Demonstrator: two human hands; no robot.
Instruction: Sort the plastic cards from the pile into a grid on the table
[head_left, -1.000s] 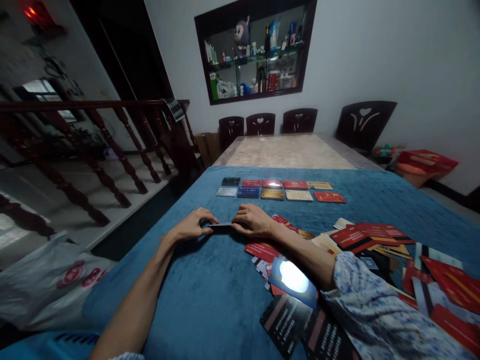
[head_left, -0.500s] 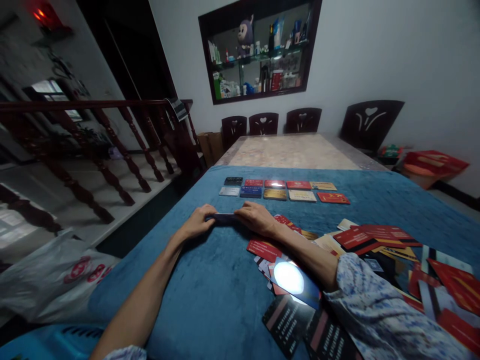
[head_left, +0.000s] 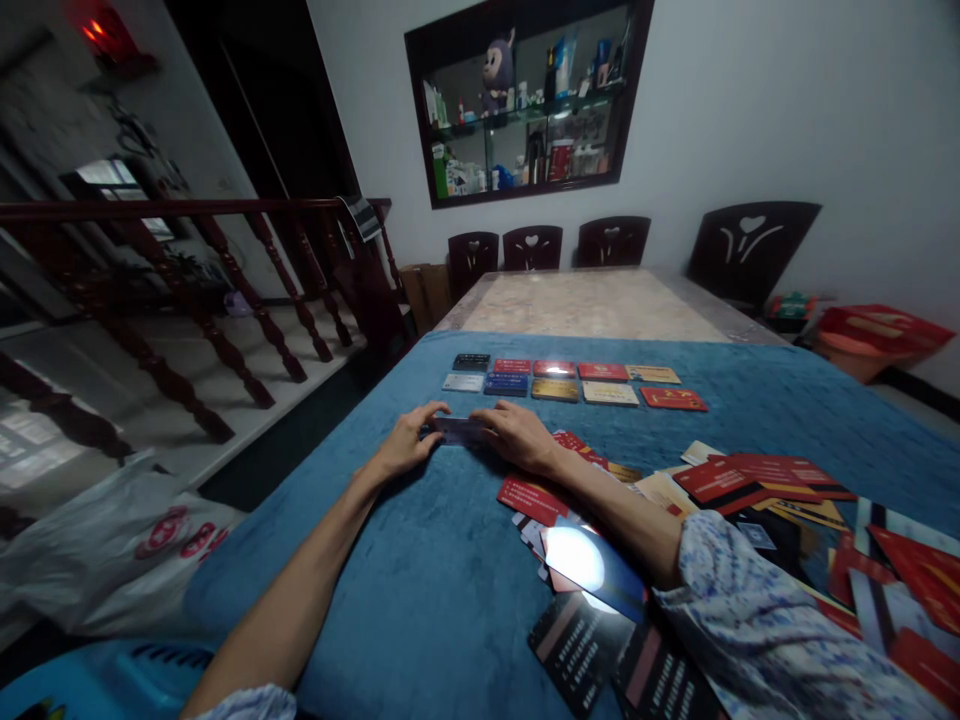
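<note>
Grey-violet card (head_left: 459, 431), thin, single or stacked can't tell | tilted low at blue cloth (head_left: 390, 580), ends pinched by left hand (head_left: 405, 446) and right hand (head_left: 519, 437) | just beyond: laid-out cards (head_left: 555, 391), two rows of five: four red, two cream, one each black, silver, blue, gold | rightward: loose cards (head_left: 534, 499), overlapping, uncounted | far: four chairs (head_left: 765, 262)

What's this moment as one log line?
left hand: at left end of card; right hand: holding right end; beyond: two card rows; right: loose cards
</note>
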